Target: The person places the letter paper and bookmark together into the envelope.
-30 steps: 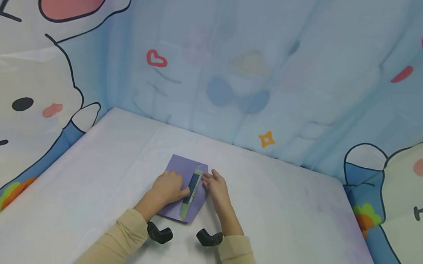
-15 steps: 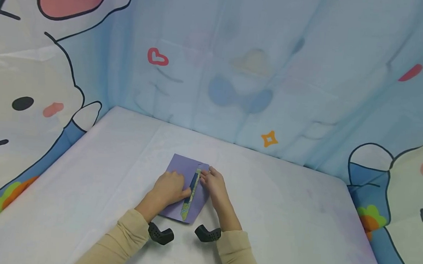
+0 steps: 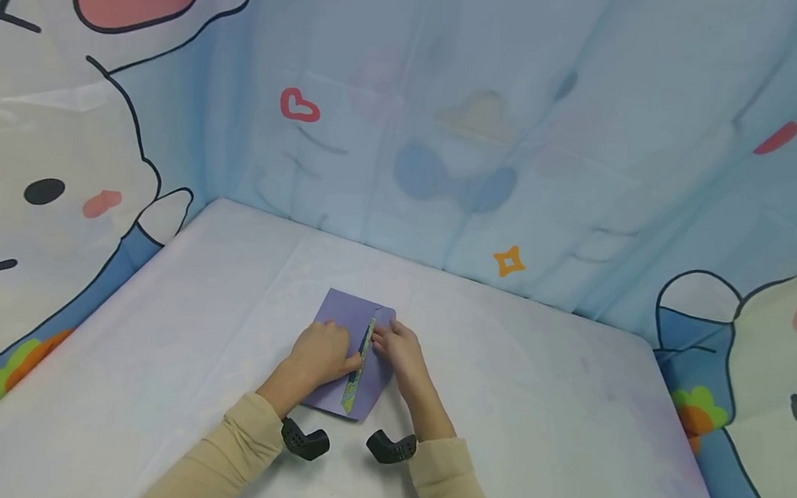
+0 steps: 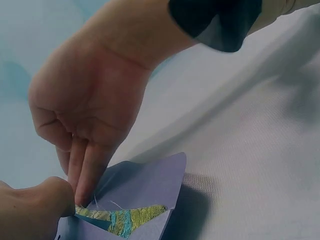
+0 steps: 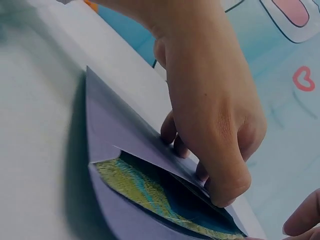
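Note:
A purple paper sleeve (image 3: 349, 311) lies flat on the table, with a long slit. Through the slit shows a yellow-green and blue piece with a woven look (image 4: 132, 217); the rest of it is hidden inside. My left hand (image 3: 319, 351) is on the sleeve's left part, fingers bent. In the right wrist view its thumb grips the slit's edge against the fingers. My right hand (image 3: 401, 351) lies over the right part. Its straight fingers (image 4: 90, 172) touch the slit area in the left wrist view; their tips are partly hidden.
A white cloth covers the table (image 3: 533, 413). Behind it hangs a blue printed curtain (image 3: 349, 161) with cartoon figures. Black wrist-worn devices (image 3: 305, 441) sit low near both wrists, above the table.
My right hand has moved left, over the sleeve's right part. The dark blue and green band in the slit looks narrower. My left hand keeps its place on the sleeve.

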`<state>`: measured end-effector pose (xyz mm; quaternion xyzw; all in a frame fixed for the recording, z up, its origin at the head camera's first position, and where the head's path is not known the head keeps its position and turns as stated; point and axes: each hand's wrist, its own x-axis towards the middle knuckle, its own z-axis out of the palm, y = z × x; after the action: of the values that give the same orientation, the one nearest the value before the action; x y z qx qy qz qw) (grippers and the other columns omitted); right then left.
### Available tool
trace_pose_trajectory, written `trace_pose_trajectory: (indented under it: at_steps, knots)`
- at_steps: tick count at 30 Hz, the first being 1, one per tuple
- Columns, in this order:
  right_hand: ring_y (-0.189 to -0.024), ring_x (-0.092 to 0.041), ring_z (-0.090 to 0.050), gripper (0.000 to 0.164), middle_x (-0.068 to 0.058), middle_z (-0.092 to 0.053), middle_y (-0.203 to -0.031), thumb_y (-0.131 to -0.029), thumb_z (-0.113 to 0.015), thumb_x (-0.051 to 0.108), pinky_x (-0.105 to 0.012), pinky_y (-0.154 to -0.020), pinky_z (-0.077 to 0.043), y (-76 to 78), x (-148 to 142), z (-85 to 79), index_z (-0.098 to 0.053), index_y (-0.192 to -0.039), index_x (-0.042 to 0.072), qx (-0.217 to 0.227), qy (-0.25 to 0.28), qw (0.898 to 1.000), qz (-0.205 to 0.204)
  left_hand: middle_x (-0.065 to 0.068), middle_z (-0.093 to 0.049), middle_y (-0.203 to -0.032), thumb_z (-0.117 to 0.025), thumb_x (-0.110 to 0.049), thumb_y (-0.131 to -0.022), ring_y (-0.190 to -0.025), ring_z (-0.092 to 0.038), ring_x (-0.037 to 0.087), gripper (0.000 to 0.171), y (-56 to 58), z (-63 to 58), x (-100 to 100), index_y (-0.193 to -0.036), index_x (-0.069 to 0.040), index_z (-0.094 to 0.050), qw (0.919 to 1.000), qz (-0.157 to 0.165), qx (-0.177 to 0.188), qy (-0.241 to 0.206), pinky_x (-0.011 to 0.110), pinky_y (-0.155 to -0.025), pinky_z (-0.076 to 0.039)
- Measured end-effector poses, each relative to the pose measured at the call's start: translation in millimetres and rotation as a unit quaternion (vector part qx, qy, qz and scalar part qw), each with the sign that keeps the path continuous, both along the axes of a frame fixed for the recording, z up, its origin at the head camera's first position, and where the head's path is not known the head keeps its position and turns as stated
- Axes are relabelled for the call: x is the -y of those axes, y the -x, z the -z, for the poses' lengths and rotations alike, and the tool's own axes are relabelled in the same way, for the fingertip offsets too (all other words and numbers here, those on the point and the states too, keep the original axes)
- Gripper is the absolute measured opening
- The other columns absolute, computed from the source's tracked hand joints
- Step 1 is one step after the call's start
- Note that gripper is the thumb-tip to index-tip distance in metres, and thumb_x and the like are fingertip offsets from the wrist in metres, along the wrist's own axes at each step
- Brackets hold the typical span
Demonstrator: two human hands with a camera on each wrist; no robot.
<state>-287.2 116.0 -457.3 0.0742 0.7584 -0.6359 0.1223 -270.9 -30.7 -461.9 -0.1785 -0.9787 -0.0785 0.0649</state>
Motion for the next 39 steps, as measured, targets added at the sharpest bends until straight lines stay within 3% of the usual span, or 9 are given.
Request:
trace_pose_trajectory:
  at_steps: [8, 20, 27, 39]
  knots:
    - [-0.116, -0.029, -0.052, 0.055, -0.023, -0.048, -0.130, -0.091, -0.038, 0.011, -0.036, -0.096, -0.042, -34.2, -3.9, -4.7, -0.018, -0.138, -0.011, 0.028, -0.004, 0.998, -0.051, 0.012, -0.064, -0.075, -0.050, -0.047, -0.080, -0.070, -0.060, 0.027, 0.045, 0.5, 0.9, 0.3, -0.069, -0.005, -0.062, 0.9994, 0.005, -0.011, 0.031, 0.038, -0.063, -0.049]
    - [-0.108, -0.023, -0.057, 0.058, -0.025, -0.047, -0.129, -0.084, -0.033, 0.000, -0.029, -0.090, -0.046, -72.8, -12.6, -7.8, -0.016, -0.139, -0.011, 0.070, 0.076, 0.990, -0.095, 0.009, -0.060, -0.068, -0.049, -0.045, -0.079, -0.066, -0.057, 0.026, 0.043, 0.2, 0.5, 0.4, -0.061, -0.007, -0.056, 0.9997, 0.001, -0.004, 0.025, 0.038, -0.062, -0.047]
    - [-0.110, -0.025, -0.057, 0.058, -0.027, -0.045, -0.129, -0.082, -0.034, -0.003, -0.029, -0.090, -0.046, -83.0, -11.9, -8.6, -0.018, -0.137, -0.013, 0.080, 0.112, 0.986, -0.097, 0.009, -0.060, -0.068, -0.050, -0.044, -0.077, -0.068, -0.057, 0.025, 0.040, 0.3, -0.6, 0.0, -0.060, -0.008, -0.055, 0.9997, 0.003, 0.000, 0.022, 0.039, -0.063, -0.047]
    - [-0.114, -0.027, -0.054, 0.057, -0.029, -0.041, -0.132, -0.083, -0.034, -0.003, -0.030, -0.094, -0.043, -84.2, -8.2, -11.0, -0.018, -0.137, -0.013, 0.090, 0.152, 0.978, -0.110, 0.010, -0.062, -0.072, -0.050, -0.043, -0.077, -0.072, -0.058, 0.026, 0.039, 0.0, -0.1, -0.2, -0.065, -0.007, -0.059, 0.9996, 0.007, 0.002, 0.028, 0.039, -0.065, -0.047]
